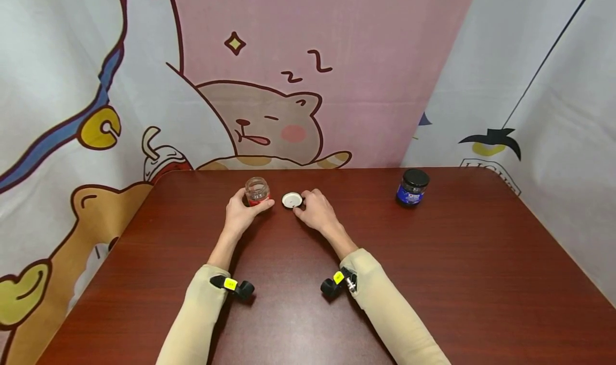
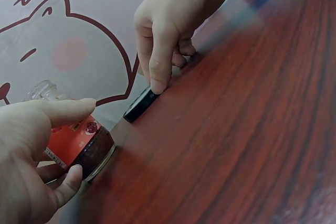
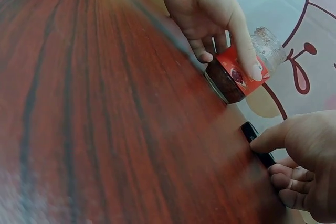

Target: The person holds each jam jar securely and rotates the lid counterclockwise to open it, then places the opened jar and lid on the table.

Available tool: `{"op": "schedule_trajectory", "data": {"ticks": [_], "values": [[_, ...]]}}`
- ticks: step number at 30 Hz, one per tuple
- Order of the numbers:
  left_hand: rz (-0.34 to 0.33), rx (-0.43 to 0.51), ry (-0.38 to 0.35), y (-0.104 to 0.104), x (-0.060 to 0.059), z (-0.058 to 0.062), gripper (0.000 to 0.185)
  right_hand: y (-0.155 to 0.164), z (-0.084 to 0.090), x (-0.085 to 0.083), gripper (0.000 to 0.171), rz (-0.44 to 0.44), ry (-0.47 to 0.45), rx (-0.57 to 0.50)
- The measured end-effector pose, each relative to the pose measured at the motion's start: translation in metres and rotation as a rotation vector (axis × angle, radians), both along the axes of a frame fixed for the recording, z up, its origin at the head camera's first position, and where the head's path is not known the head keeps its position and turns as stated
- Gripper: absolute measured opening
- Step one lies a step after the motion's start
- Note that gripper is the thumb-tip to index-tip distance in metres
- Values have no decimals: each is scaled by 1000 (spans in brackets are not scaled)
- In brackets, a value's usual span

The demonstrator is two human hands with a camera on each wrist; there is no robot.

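My left hand (image 1: 240, 214) grips a glass jar (image 1: 257, 191) with a red label, thumb on one side and fingers on the other. The jar stands upright without a lid, dark contents low inside, as the left wrist view shows at its dark lower part (image 2: 93, 153). Just right of it, a jar lid (image 1: 291, 200) lies on the table, white inside facing up and black rim (image 3: 257, 142) at the side. My right hand (image 1: 317, 211) pinches the lid's right edge between thumb and fingers. In the right wrist view its thumb overlaps the rim.
A second jar (image 1: 412, 187) with a black lid and blue label stands at the back right of the brown table (image 1: 298, 322). Behind the table's far edge hangs a cloth (image 1: 366, 87) printed with cartoon animals.
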State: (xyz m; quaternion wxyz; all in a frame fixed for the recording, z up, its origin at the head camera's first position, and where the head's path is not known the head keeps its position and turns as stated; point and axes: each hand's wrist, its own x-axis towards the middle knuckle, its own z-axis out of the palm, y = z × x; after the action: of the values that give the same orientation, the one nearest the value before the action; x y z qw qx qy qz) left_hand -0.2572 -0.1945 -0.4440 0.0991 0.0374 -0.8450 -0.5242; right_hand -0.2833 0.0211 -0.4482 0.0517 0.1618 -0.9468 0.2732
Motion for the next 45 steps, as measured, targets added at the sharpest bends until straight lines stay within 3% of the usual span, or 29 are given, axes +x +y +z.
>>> {"op": "schedule_trajectory", "data": {"ticks": [4, 9, 17, 23, 31, 39, 45], "values": [[0, -5, -4, 1, 0, 2, 70, 1, 0, 0, 35, -10, -1, -7], [10, -52, 43, 2, 0, 3, 78, 3, 5, 2, 39, 0, -26, -13], [9, 2, 96, 0, -1, 9, 85, 11, 17, 3, 36, 77, -60, -63], [13, -12, 112, 0, 1, 16, 86, 21, 26, 3, 45, 76, -95, -63], [67, -6, 191, 5, 6, 28, 81, 32, 42, 7, 51, 95, -75, -72], [71, -51, 277, 9, 9, 37, 76, 39, 58, 15, 55, 120, -34, -76], [46, -119, 388, 16, 13, 44, 73, 47, 68, 20, 54, 134, 18, -93]]}}
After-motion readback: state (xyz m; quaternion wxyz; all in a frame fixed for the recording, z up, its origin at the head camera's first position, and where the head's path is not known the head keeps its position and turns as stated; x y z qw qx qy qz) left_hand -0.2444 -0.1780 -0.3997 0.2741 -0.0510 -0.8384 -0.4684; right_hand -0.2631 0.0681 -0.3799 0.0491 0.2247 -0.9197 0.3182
